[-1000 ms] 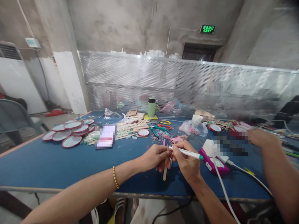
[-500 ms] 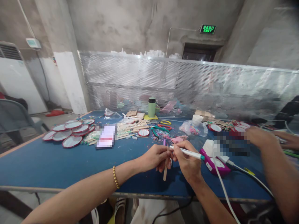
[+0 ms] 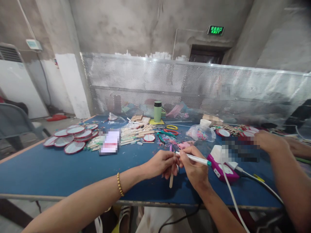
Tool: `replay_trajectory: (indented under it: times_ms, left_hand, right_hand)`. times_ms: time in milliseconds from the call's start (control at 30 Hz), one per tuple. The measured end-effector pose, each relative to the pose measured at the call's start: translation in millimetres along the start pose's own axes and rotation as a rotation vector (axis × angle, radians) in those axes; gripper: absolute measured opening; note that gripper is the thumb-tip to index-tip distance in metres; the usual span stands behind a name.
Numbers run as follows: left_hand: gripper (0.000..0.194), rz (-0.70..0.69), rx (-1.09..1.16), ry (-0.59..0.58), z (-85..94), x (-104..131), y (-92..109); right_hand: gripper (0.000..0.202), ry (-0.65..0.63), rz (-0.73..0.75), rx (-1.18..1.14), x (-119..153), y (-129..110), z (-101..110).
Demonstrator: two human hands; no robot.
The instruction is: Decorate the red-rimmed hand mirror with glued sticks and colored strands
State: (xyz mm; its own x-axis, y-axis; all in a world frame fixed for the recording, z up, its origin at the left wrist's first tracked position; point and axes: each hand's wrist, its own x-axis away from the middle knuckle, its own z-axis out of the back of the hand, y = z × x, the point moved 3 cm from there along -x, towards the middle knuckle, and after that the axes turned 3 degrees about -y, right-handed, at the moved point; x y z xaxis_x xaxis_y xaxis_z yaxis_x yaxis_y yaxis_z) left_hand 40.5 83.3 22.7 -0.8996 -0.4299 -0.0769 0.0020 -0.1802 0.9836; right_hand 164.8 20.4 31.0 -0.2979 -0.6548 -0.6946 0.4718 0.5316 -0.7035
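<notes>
Between the fingers of my left hand [image 3: 162, 163] is a flat wooden stick [image 3: 171, 181], its lower end pointing down toward me. My right hand [image 3: 195, 166] grips a white marker pen [image 3: 197, 159] with a teal end. The pen's other end touches or nearly touches the upper part of the stick; the exact contact is hidden by my fingers. A purple piece [image 3: 170, 148] shows just beyond my fingertips, and I cannot tell whether it is held. Past my right hand lies a pink object [image 3: 186, 144].
Round red-rimmed discs [image 3: 74, 147] are piled at left, near a phone [image 3: 110, 141] and wooden sticks [image 3: 136, 132]. Pliers [image 3: 171, 132], a green bottle [image 3: 157, 111] and a plastic bag [image 3: 201, 132] stand farther back. A magenta power strip [image 3: 222, 170] and another person's arm [image 3: 284, 161] are at right.
Almost nothing differs. My right hand and the marker pen have shifted very slightly left; both hands keep their hold. The co-worker's hands at right have moved a little.
</notes>
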Motion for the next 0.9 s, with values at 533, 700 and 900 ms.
replay_trajectory:
  times_ms: [533, 700, 900]
  left_hand:
    - [0.057, 0.002, 0.019, -0.004, 0.2, 0.3, 0.5]
    - [0.054, 0.009, 0.024, 0.002, 0.2, 1.3, 1.6]
    - [0.054, 0.006, 0.033, 0.007, 0.2, 1.1, 0.2]
  right_hand:
    - [0.018, 0.008, 0.023, 0.007, -0.8, -1.5, -1.8]
    - [0.019, 0.029, 0.026, -0.012, -0.4, -4.5, -1.4]
    - [0.017, -0.016, -0.001, -0.041, -1.3, -2.8, 0.0]
